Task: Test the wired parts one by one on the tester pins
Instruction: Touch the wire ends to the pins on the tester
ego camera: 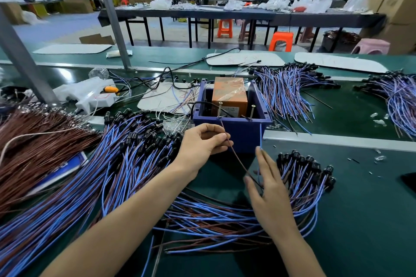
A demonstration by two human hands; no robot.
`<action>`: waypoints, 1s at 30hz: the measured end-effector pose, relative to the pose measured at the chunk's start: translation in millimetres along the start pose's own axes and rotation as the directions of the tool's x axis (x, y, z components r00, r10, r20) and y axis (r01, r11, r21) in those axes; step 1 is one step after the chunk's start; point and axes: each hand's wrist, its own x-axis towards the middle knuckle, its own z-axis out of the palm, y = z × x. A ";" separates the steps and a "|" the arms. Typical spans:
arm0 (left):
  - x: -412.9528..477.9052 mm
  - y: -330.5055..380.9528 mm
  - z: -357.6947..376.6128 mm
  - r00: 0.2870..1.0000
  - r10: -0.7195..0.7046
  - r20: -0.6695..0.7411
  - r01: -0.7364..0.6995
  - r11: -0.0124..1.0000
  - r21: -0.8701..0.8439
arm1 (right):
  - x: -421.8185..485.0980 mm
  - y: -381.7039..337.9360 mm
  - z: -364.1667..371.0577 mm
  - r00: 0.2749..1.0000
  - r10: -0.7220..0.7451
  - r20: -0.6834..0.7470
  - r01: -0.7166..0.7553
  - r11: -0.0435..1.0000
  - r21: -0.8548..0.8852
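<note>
1. Position. The tester box (236, 136) stands at the middle of the worktop's (364, 220) far edge. An orange unit (227, 94) sits inside it. Two screw pins rise at its near rim: the left pin (219, 108) and the right pin (253, 111).

2. Hands. My left hand (200, 145) pinches the brown lead (234, 152) between thumb and forefinger, just in front of the box. The lead runs up to the rim below the left pin; I cannot confirm contact. My right hand (270, 189) has its fingers nearly straight, with the blue lead (261, 134) running up past them. Whether that lead is pinched I cannot tell. Its tip stands against the box's front wall, short of the right pin. The part's body is hidden behind my right hand.

3. Hazards, in my judgement:
- If the blue tip stops short of its pin, a sound part may read as faulty
- If the two bare ends drift together, they may short across the pins
- The leads look thin and springy, so a slack grip may let a tip slide off its screw
- The left heap (108, 177) and the right bundle (306, 177) lie close to my hands, so a stray wire may snag, or a tested part may land among untested ones
</note>
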 end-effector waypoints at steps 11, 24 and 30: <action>-3.2 0.5 2.8 0.997 0.075 0.012 -0.075 0.995 0.059 | 8.9 1.0 0.8 0.996 -0.045 0.077 0.036 0.993 0.109; -3.4 -0.6 4.3 0.993 0.097 -0.073 -0.094 0.995 0.041 | 11.3 1.6 0.4 0.999 -0.012 0.047 0.002 0.981 0.196; -4.9 0.0 6.1 0.989 0.092 -0.117 -0.087 0.995 0.047 | 11.3 2.5 0.6 0.999 -0.017 0.047 0.008 0.981 0.194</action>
